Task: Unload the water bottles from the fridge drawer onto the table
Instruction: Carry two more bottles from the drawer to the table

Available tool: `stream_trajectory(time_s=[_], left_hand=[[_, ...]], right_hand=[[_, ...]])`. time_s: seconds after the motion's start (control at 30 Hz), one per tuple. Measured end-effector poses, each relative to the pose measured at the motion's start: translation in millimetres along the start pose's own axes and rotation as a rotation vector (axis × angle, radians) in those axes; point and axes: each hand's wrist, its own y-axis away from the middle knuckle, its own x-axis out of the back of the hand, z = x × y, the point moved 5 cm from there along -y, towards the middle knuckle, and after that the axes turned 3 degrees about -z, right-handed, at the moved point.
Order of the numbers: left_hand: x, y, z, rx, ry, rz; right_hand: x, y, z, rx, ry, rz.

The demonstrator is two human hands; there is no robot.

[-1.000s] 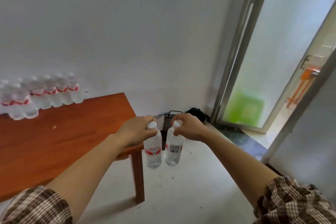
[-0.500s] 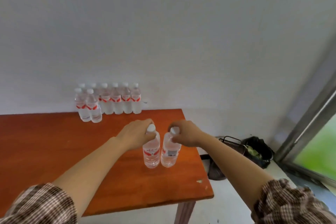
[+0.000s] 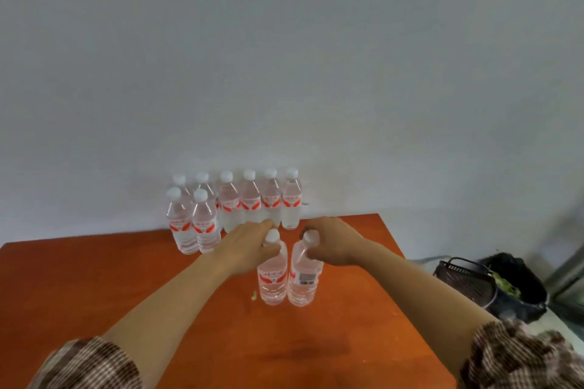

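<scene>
Orange-brown wood of the table (image 3: 94, 287) now filling the lower view; 1 second back only its corner in sight, with a doorway to the right. Since then, carried in from beyond the table edge to above its middle: 2 water bottles, side by side, nearly touching. Pinched at neck and cap by left hand (image 3: 249, 246), fingers curled round: left bottle (image 3: 272, 281). Gripped likewise by right hand (image 3: 331, 245): right bottle (image 3: 304, 281). Both upright, bases on or just above the wood; contact impossible to tell. Judged meaning: carry all but finished, set-down and release next, probably close to the standing group (image 3: 249, 202) at the wall.

Count: 8 bottles parked at the far edge, 6 in the back row, 2 in front at its left end. 2 more in hand, so 10 in sight. 2 checked sleeves (image 3: 88, 363). 1 dark basket (image 3: 464, 281) and 1 black bag (image 3: 521, 290) on the floor right of the table. 1 pale scrap (image 3: 253, 295) near the left bottle. Fridge drawer out of view.
</scene>
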Motion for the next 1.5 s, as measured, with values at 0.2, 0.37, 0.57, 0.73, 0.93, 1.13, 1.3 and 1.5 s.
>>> stream_trajectory(time_s=[0.2, 0.37, 0.57, 0.73, 0.93, 1.13, 1.3, 1.5], left_hand=[[14, -48, -72, -0.029, 0.027, -0.025], [18, -79, -116, -0.023, 0.009, -0.039], [24, -110, -146, -0.032, -0.066, -0.029], [31, -124, -155, -0.037, -0.184, 0.04], [32, -134, -167, -0.005, -0.27, 0.071], [32, -138, -164, 0.019, -0.365, 0.107], [31, -136, -161, 0.067, -0.433, 0.148], [32, -133, -155, 0.118, -0.482, 0.141]], right_hand=[[-8, -79, -23, -0.033, 0.019, -0.028], [-13, -134, -34, -0.034, 0.037, -0.051], [-17, -185, -46, -0.03, 0.02, -0.063], [-25, -215, -53, -0.033, 0.01, -0.079], [-32, -236, -57, -0.03, 0.015, -0.088], [-34, -239, -59, -0.028, 0.021, -0.105], [-37, -229, -58, -0.057, 0.067, -0.064], [-42, -214, -47, -0.16, -0.101, -0.031]])
